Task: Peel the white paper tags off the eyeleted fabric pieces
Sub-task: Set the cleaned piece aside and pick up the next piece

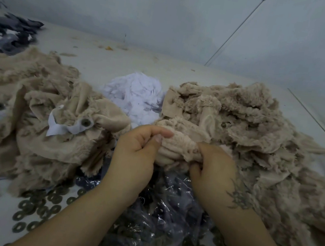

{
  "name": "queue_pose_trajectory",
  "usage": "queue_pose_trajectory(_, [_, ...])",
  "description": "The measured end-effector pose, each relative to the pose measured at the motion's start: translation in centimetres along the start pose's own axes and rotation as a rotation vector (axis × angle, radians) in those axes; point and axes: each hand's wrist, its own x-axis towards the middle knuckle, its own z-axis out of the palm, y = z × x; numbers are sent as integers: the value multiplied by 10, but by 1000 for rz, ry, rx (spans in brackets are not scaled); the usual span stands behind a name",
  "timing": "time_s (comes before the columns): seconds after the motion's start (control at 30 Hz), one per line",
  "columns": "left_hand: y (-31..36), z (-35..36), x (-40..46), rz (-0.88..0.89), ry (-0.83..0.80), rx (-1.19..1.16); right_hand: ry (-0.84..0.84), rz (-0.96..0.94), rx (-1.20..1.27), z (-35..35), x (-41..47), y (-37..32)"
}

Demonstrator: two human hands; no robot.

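Both hands hold one crumpled beige furry fabric piece [176, 148] at the middle of the table. My left hand [138, 151] pinches its left edge between thumb and forefinger. My right hand [211, 169] grips its right side with curled fingers. No tag shows on this piece. To the left, a beige fabric piece [61, 149] lies with a metal eyelet [86, 122] and a white paper tag [65, 127] still stuck on. Behind the hands lies a heap of peeled white paper tags [136, 95].
Beige fabric heaps flank the hands at left [3, 85] and right [261, 138]. A clear plastic bag [159, 218] and several loose metal washers [41, 210] lie under my forearms. Dark grey scraps [5, 34] sit far left. A wall [175, 8] stands behind the table.
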Motion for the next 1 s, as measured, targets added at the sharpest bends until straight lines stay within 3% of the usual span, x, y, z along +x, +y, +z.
queue_pose_trajectory(0.23, [-2, -15, -4, 32, 39, -34, 74, -99, 54, -1, -4, -13])
queue_pose_trajectory(0.4, [-11, -31, -13, 111, 140, 0, -15, 49, -50, 4, -1, -3])
queue_pose_trajectory(0.57, [-17, -38, -14, 73, -33, -86, 149, -92, 52, 0, -4, -12])
queue_pose_trajectory(0.63, [-16, -38, -14, 89, -93, 17, 206, -137, 168, -4, -6, -22])
queue_pose_trajectory(0.77, [-16, -38, -15, 202, -177, 488, 163, -130, 450, -5, -11, -38])
queue_pose_trajectory(0.83, [-17, -36, -17, 231, -202, 551, 123, -127, 540, -2, -14, -43])
queue_pose_trajectory(0.93, [-17, -35, -16, 332, -68, 579, 127, -207, 526, 4, -18, -46])
queue_pose_trajectory(1.0, [-16, -36, -15, 294, 1, 513, 57, -202, 483, 8, -18, -41])
